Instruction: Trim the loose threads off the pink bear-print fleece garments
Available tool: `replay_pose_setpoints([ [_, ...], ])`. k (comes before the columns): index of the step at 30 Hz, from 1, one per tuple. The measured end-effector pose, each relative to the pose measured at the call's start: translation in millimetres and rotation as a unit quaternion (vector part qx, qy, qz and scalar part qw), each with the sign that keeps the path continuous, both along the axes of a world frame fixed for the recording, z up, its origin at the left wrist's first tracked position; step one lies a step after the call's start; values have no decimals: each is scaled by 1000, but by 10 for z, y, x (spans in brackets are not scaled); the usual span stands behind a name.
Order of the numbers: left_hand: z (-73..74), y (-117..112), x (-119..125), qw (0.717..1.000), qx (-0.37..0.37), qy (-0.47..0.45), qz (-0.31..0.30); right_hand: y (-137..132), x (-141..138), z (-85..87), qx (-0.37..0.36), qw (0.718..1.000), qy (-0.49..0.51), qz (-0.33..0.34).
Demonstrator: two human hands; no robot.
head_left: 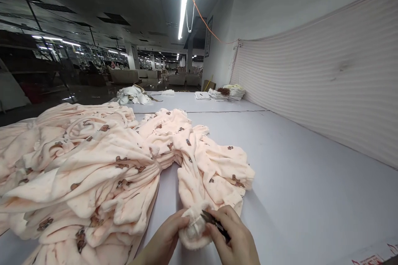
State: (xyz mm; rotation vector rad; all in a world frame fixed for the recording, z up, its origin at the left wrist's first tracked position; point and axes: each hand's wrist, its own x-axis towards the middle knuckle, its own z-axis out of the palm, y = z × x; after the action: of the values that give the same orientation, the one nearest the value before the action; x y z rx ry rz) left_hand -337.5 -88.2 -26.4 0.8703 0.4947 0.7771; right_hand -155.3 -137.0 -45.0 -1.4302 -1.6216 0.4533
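**One pair of snips [220,227] at the end of a peach garment [214,165]**

Red printing [368,260] shows at the near right corner, cut off by the edge and not readable. One sign [208,37] with dark upright marks hangs on the far wall, too small to read.

Two hands are at work. The left hand [166,236] has its fingers clamped on the pale, bunched end of the garment. The right hand [238,236] has its fingers closed around the black snips, whose points are at that same end. The garment lies on the near middle of the desk [295,182], printed with small brown figures.

On the left, one big heap [102,182] of matching cloth lies against it; how many pieces it holds cannot be told. At the far end sit three low stacks [235,92], one brown bundle [224,91] and one crumpled white pile [133,94]. One lit tube lamp [185,4] hangs above, beside one orange cord [203,18].
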Motion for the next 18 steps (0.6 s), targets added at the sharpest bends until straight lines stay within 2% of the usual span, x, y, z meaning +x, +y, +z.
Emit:
replay_pose_setpoints([
  [5,-4,26,37,1000,1,7,-13,23,52,30,-18,999,-6,35],
  [9,-22,35,63,999,14,32,-17,28,74,-2,5,1000,-24,14],
  [15,-26,23,131,999,13,51,0,44,127,5,31,998,-57,21],
  [18,-17,26,171,998,18,61,2,55,178,47,14,997,-65,26],
])
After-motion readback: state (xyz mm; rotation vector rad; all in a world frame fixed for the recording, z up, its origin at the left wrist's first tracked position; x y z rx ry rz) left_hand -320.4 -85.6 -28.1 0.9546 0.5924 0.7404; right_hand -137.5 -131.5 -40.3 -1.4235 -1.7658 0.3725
